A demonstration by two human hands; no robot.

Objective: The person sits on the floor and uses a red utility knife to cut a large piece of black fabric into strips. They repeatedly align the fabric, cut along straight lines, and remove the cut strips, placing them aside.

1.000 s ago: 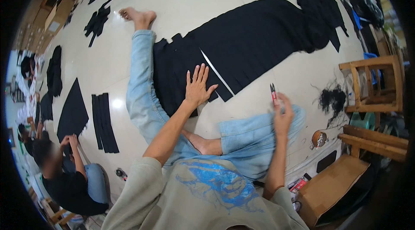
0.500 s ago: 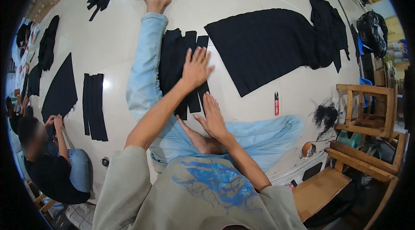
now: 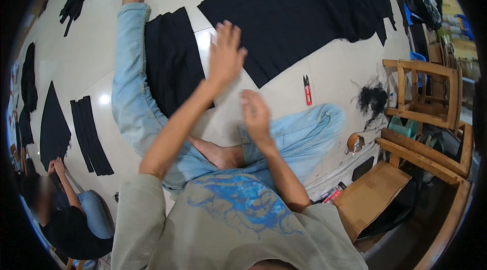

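Observation:
A stack of black cloth strips (image 3: pixel 170 57) lies on the floor beside my stretched-out leg, the strips side by side with edges close together. My left hand (image 3: pixel 227 57) is over the gap between these strips and a large black cloth panel (image 3: pixel 289 16), its fingers stretched out and nothing in them. Some blur softens my right hand (image 3: pixel 256 114), which hovers lower and to the right, above the floor in front of my bent leg. Its fingers look extended, and I see nothing in its grasp. Red-handled thread snips (image 3: pixel 307 90) lie on the floor to the right.
Wooden stools (image 3: pixel 423 90) and a cardboard piece (image 3: pixel 373 196) stand at the right, near a roll of tape (image 3: pixel 355 142) and tangled black threads (image 3: pixel 373 100). At the left, another person (image 3: pixel 66 219) handles a black cloth piece (image 3: pixel 53 128) beside more black strips (image 3: pixel 91 135).
Both hands have lifted away from the strips, to their right. Gaps between the strips have closed. The view has shifted, so the floor items sit further left and mostly higher.

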